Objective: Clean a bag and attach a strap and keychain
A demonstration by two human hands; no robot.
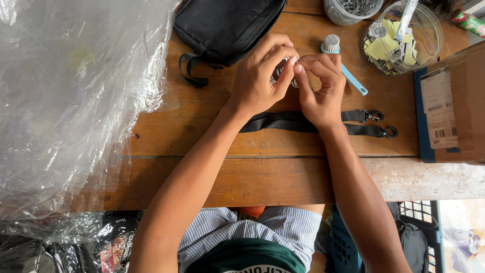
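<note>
Both hands are pinching a small dark tag (279,72), probably a label: left hand (260,76) fingers closing over it, right hand (321,88) fingers nipping its edge, above the black strap (283,121) on the counter (202,126).

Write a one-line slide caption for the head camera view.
Both hands, left hand and right hand, pinch a small tag above a black strap on a wooden table.

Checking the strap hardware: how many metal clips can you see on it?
2: both at the black strap's right end, one clip on the upper length, one clip just below it. The hands may hide others.
</note>
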